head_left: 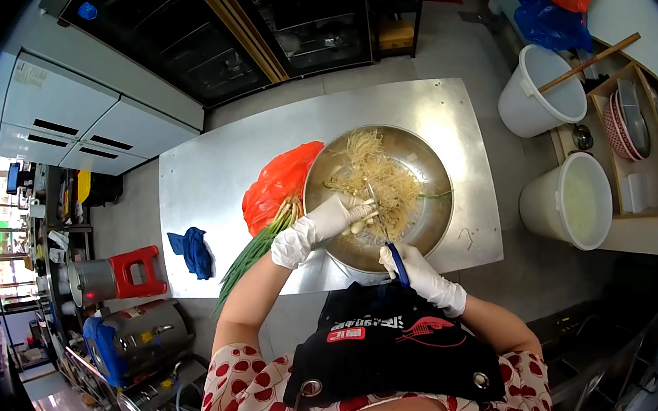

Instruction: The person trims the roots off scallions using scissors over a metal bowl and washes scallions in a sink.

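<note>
A wide steel bowl (443, 218) holds a tangled heap of pale, cut scallion roots (381, 175). Above its near left part, my gloved left hand (343, 211) is closed around scallions (361, 224), their white ends poking out by the fingers. My right hand (416, 274), also gloved, grips scissors with blue handles (398, 264) at the bowl's near rim; the blades point in toward the roots. More scallions with long green leaves (252, 255) lie at the table's edge, partly behind my left wrist. A red plastic bag (279, 182) rests against the bowl's left side.
The bowl stands on a steel table (212, 164). A blue cloth (192, 252) lies at its left end. To the right are two white buckets (525, 106) and a wooden shelf (643, 87) with bowls. A red stool (139, 273) stands at the left.
</note>
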Demonstrator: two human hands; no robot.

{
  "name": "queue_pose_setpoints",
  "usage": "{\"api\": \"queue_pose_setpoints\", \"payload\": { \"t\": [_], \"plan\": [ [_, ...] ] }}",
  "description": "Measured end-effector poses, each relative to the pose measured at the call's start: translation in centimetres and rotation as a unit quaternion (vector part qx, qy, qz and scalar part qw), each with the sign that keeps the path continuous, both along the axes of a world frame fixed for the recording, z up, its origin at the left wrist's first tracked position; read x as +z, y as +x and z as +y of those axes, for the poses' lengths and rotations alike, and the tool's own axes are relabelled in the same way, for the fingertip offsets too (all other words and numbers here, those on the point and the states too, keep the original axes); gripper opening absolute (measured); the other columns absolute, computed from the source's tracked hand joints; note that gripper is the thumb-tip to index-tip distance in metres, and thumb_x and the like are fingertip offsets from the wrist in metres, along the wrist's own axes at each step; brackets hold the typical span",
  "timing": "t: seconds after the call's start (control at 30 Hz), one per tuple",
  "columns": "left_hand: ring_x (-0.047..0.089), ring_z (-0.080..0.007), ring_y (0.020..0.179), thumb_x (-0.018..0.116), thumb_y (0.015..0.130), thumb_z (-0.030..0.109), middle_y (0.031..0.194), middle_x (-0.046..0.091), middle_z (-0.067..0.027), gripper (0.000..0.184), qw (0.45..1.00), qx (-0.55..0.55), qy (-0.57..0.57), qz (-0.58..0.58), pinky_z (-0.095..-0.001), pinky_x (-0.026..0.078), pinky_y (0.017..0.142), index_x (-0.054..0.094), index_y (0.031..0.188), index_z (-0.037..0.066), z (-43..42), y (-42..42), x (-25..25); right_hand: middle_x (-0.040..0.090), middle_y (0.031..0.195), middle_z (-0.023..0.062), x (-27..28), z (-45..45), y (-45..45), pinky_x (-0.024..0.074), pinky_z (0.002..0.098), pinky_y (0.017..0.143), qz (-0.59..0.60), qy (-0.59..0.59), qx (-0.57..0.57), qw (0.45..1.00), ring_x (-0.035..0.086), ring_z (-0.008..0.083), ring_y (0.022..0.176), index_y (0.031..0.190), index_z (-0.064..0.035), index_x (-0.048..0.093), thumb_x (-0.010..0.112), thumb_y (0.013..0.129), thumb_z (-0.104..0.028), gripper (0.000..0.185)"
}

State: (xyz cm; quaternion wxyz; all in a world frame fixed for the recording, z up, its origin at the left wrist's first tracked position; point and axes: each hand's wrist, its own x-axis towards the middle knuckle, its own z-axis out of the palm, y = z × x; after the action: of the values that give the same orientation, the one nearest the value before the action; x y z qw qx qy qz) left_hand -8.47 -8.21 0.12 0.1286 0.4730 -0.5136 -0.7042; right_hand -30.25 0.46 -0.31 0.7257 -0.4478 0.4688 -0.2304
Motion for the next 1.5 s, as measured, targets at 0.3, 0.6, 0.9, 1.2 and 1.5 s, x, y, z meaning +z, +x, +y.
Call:
{"api": "queue_pose_setpoints", "payload": {
  "t": [0.3, 0.6, 0.9, 1.2, 1.5],
  "plan": [
    [0.041, -0.0053, 0.047, 0.054, 0.097, 0.037, 0.055, 0.051, 0.0028, 0.039, 1.000, -0.005, 0.014, -0.010, -0.0216, 0.033, 0.047, 0.068, 0.084, 0.003, -0.4, -0.1, -0.8, 0.057, 0.069, 0.0014, -2.1, 1.1, -0.5, 0.0427, 0.0258, 0.060, 0.081, 0.022, -0.009, 0.996, 0.051, 0.0085, 0.065, 0.085, 0.0012, 0.062, 0.060, 0.092, -0.044, 0.046],
    [0.040, -0.0060, 0.051, 0.052, 0.097, 0.043, 0.060, 0.050, 0.0035, 0.043, 0.999, -0.014, -0.010, 0.041, -0.0212, 0.035, 0.051, 0.063, 0.088, 0.002, -0.3, 1.3, -0.6, 0.049, 0.066, -0.0017, 0.8, 0.5, -1.7, 0.0359, 0.0218, 0.050, -0.104, 0.164, -0.049, 0.980, 0.047, 0.0095, 0.055, 0.087, -0.0062, 0.054, 0.050, 0.087, -0.067, 0.061],
    [0.048, -0.0065, 0.075, 0.077, 0.078, 0.010, 0.084, 0.052, 0.0043, 0.043, 0.999, 0.023, -0.042, 0.010, -0.0218, 0.043, 0.069, 0.059, 0.115, -0.002, 1.7, 6.3, 3.0, 0.048, 0.073, 0.0007, 2.8, -1.6, -2.3, 0.0349, 0.0210, 0.050, -0.141, 0.243, -0.006, 0.960, 0.048, 0.0113, 0.064, 0.094, -0.0046, 0.051, 0.038, 0.086, -0.075, 0.072],
    [0.057, -0.0109, 0.061, 0.078, 0.076, 0.018, 0.071, 0.063, -0.0033, 0.027, 0.945, 0.206, -0.121, -0.222, -0.0301, 0.048, 0.058, 0.065, 0.088, -0.003, 4.0, 13.2, 6.2, 0.050, 0.073, 0.0027, 1.5, -2.3, -0.8, 0.0353, 0.0226, 0.049, -0.282, 0.414, -0.048, 0.864, 0.049, 0.0151, 0.064, 0.096, -0.0036, 0.052, 0.051, 0.086, -0.068, 0.065],
    [0.066, -0.0362, 0.081, 0.073, 0.075, 0.033, 0.084, 0.067, -0.0214, 0.036, 0.824, 0.179, -0.181, -0.505, -0.0430, 0.051, 0.074, 0.068, 0.090, 0.001, 3.0, 13.2, -4.6, 0.050, 0.072, 0.0016, 1.1, -2.3, 0.0, 0.0361, 0.0228, 0.052, -0.258, 0.396, -0.025, 0.881, 0.050, 0.0139, 0.066, 0.097, -0.0048, 0.054, 0.050, 0.086, -0.067, 0.064]
  ]
}}
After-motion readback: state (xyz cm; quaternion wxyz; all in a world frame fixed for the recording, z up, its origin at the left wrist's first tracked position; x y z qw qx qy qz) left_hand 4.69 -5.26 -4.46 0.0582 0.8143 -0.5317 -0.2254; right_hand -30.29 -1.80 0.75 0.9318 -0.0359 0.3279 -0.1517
